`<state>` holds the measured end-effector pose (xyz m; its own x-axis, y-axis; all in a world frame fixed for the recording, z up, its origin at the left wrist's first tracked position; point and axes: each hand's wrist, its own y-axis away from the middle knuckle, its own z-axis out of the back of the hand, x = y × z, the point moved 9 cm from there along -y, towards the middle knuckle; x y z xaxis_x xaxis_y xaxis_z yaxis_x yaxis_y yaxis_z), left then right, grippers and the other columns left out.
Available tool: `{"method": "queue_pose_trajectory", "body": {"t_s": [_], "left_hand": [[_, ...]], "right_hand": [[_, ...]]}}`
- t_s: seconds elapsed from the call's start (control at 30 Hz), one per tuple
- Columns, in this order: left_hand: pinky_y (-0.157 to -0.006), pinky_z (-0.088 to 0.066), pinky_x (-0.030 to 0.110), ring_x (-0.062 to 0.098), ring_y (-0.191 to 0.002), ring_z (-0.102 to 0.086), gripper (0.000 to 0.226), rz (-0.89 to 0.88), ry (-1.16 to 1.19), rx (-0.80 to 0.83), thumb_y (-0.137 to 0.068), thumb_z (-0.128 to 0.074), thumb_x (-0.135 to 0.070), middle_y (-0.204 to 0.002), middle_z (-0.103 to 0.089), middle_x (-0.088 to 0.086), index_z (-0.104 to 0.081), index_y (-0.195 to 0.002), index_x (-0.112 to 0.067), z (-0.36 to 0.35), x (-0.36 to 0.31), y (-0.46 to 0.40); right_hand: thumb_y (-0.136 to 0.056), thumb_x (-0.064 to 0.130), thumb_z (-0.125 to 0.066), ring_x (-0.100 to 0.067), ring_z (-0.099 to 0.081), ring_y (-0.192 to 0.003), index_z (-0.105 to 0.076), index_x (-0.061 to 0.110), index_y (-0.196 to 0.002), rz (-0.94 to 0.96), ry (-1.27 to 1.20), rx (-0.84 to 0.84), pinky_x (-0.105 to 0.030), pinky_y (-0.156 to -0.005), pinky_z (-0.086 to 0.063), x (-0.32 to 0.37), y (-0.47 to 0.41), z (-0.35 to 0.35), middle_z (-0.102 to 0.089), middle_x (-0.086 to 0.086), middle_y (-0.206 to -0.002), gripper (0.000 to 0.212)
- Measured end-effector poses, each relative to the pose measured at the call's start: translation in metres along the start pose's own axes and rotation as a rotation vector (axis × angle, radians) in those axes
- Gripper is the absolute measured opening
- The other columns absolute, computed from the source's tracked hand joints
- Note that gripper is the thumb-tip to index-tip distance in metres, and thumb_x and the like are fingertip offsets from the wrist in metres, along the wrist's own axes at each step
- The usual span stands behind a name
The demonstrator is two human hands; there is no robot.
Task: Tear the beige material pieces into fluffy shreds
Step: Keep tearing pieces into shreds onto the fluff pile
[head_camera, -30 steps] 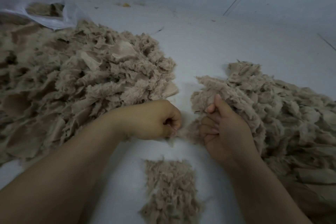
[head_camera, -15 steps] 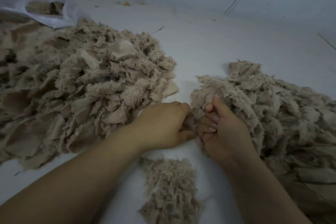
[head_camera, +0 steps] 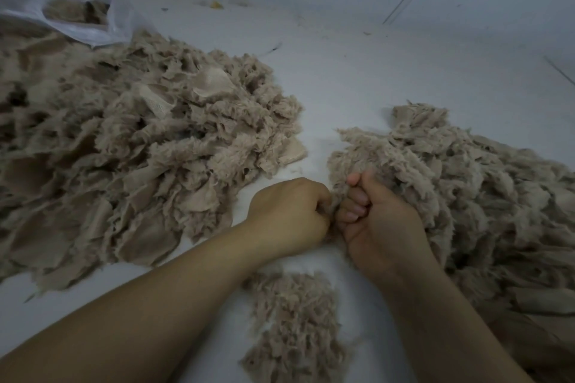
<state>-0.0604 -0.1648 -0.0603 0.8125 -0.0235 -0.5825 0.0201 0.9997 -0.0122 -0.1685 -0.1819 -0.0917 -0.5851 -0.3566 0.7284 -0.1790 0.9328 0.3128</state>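
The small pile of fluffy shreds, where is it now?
In the head view the small pile of fluffy shreds lies low in the middle on the white surface, between the two forearms, just below the left hand and right hand.

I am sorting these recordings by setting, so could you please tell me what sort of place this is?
Probably a plain indoor work spot for hand-processing textile scraps, perhaps a workshop floor. Big heaps of beige material lie on a bare pale surface, a white plastic bag holds more, and no furniture shows.
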Motion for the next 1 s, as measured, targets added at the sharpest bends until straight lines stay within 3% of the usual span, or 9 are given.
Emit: {"method": "queue_pose_trajectory", "body": {"t_s": [0.13, 0.3, 0.4, 0.53, 0.6, 0.67, 0.83, 0.9, 1.0], "left_hand": [[-0.050, -0.031, 0.022, 0.011, -0.048, -0.039, 0.039, 0.114, 0.740, 0.159, -0.086, -0.066, 0.000, -0.052, -0.046, 0.001, -0.055, -0.053, -0.018, 0.004, 0.006, 0.001], [-0.049, -0.033, 0.024, 0.017, -0.049, -0.041, 0.011, 0.162, 1.076, 0.139, -0.067, -0.070, -0.005, -0.058, -0.049, 0.008, -0.061, -0.062, -0.007, 0.023, 0.010, 0.001], [-0.052, -0.039, 0.028, 0.022, -0.048, -0.042, 0.014, 0.151, 1.254, 0.040, -0.054, -0.068, -0.003, -0.060, -0.047, 0.010, -0.056, -0.060, -0.005, 0.040, 0.015, -0.002], [-0.052, -0.040, 0.029, 0.021, -0.043, -0.039, 0.015, 0.069, 1.137, -0.069, -0.065, -0.058, -0.007, -0.047, -0.041, 0.009, -0.051, -0.053, -0.009, 0.048, 0.014, -0.004], [-0.054, -0.041, 0.029, 0.021, -0.052, -0.046, 0.011, 0.008, 0.952, -0.164, -0.065, -0.058, -0.008, -0.056, -0.047, 0.021, -0.054, -0.061, 0.002, 0.047, 0.009, -0.002], [-0.058, -0.038, 0.034, 0.022, -0.061, -0.044, 0.016, -0.136, 0.754, -0.294, -0.067, -0.055, -0.005, -0.068, -0.049, 0.030, -0.049, -0.068, 0.010, 0.049, -0.002, 0.001], [-0.063, -0.042, 0.044, 0.026, -0.077, -0.049, 0.018, -0.621, 0.096, -0.376, -0.067, -0.054, 0.013, -0.086, -0.051, 0.010, -0.052, -0.075, -0.003, 0.043, -0.046, 0.023], [-0.063, -0.042, 0.039, 0.026, -0.080, -0.049, 0.022, -0.638, 0.166, -0.338, -0.063, -0.054, 0.019, -0.090, -0.051, 0.011, -0.055, -0.073, 0.000, 0.039, -0.046, 0.023], [-0.058, -0.037, 0.034, 0.026, -0.073, -0.050, 0.021, -0.373, 0.599, -0.373, -0.061, -0.048, 0.015, -0.080, -0.050, 0.016, -0.050, -0.069, -0.005, 0.047, -0.021, 0.013]], "right_hand": [[-0.108, 0.028, -0.040, -0.005, -0.028, -0.045, -0.058, 0.008, -0.078, 0.005, 0.003, -0.030, -0.016, -0.040, -0.031, 0.001, 0.000, 0.003, -0.032, 0.006, -0.054, 0.040], [-0.108, 0.025, -0.041, -0.005, -0.030, -0.044, -0.060, 0.006, -0.081, 0.023, 0.018, -0.057, -0.015, -0.041, -0.033, 0.003, 0.001, 0.005, -0.035, 0.005, -0.055, 0.038], [-0.108, 0.023, -0.042, -0.005, -0.030, -0.044, -0.060, 0.005, -0.083, 0.026, 0.014, -0.052, -0.015, -0.041, -0.033, 0.004, 0.001, 0.007, -0.037, 0.004, -0.056, 0.035], [-0.107, 0.019, -0.043, -0.005, -0.031, -0.045, -0.061, 0.004, -0.084, 0.005, 0.068, -0.009, -0.015, -0.041, -0.032, 0.003, -0.001, 0.004, -0.038, 0.004, -0.057, 0.033], [-0.104, 0.018, -0.047, -0.005, -0.031, -0.045, -0.061, 0.004, -0.082, -0.024, 0.108, 0.032, -0.015, -0.041, -0.031, 0.000, -0.001, 0.001, -0.038, 0.004, -0.056, 0.030], [-0.100, 0.022, -0.054, -0.005, -0.030, -0.045, -0.063, 0.007, -0.078, -0.045, 0.153, 0.081, -0.016, -0.041, -0.030, -0.001, 0.000, -0.002, -0.038, 0.004, -0.056, 0.028], [-0.079, 0.043, -0.070, -0.007, -0.032, -0.047, -0.059, 0.021, -0.060, -0.035, 0.172, 0.192, -0.018, -0.043, -0.034, 0.000, 0.004, -0.013, -0.037, 0.004, -0.055, 0.031], [-0.083, 0.031, -0.068, -0.005, -0.038, -0.043, -0.061, 0.019, -0.059, -0.031, 0.156, 0.207, -0.017, -0.040, -0.036, 0.000, 0.007, -0.016, -0.042, 0.005, -0.052, 0.028], [-0.095, 0.010, -0.057, -0.002, -0.038, -0.039, -0.063, 0.017, -0.056, -0.019, 0.147, 0.171, -0.016, -0.037, -0.033, 0.000, 0.006, -0.013, -0.042, 0.006, -0.047, 0.040]]}}
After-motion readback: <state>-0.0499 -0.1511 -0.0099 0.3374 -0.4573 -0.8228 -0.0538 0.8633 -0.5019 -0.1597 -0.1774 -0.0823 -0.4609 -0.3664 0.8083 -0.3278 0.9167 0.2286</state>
